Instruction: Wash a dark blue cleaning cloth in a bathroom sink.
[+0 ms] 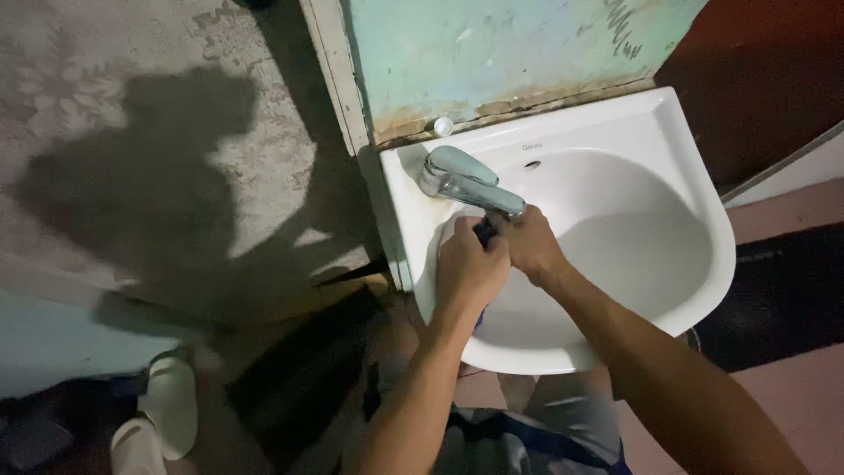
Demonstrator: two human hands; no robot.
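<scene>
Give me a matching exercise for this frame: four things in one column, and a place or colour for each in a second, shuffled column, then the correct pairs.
Things:
1. faucet
2. sink
3. pale slippers
4. left hand

Places or colours:
A. on the floor at the lower left
B. white, fixed against the worn green wall panel
C. chrome, on the sink's rear left corner
D. just under the faucet's spout, beside the right hand

Pairs: 1-C, 2-B, 3-A, 4-D
</scene>
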